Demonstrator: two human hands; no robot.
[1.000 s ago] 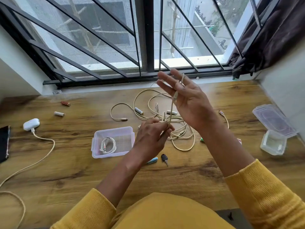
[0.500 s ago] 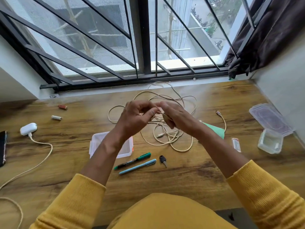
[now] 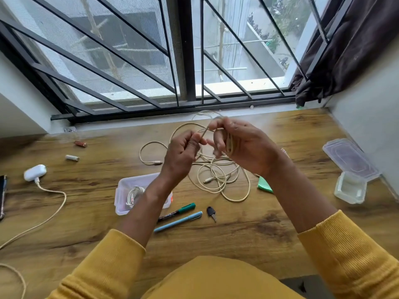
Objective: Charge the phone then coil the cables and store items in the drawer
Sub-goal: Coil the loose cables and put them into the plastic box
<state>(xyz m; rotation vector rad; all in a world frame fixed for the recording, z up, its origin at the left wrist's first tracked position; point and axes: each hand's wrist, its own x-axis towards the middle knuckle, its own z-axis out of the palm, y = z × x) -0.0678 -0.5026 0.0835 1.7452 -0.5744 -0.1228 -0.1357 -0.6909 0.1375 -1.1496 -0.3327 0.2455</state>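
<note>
A tangle of beige cables (image 3: 218, 178) lies on the wooden desk (image 3: 237, 234) near the window. My left hand (image 3: 183, 154) pinches a strand of one beige cable above the tangle. My right hand (image 3: 244, 145) holds a few loops of the same cable wound round its fingers. A clear plastic box (image 3: 127, 186) with a coiled white cable (image 3: 133, 195) in it stands under my left forearm. At the far left edge the dark phone (image 3: 2, 197) lies beside a white charger (image 3: 35, 172), whose beige cord (image 3: 49, 214) runs off the desk's left side.
Two batteries (image 3: 80, 143) (image 3: 72, 157) lie at the back left. A green marker (image 3: 179, 211), a blue pen (image 3: 178, 221) and a black key (image 3: 211, 213) lie in front of the box. A green paper (image 3: 264, 184) and two clear containers (image 3: 350, 160) sit at the right.
My right hand dropped from a raised open spread to meet my left hand over the tangle. Cable loops now sit round its fingers, and both hands have risen slightly towards the window.
</note>
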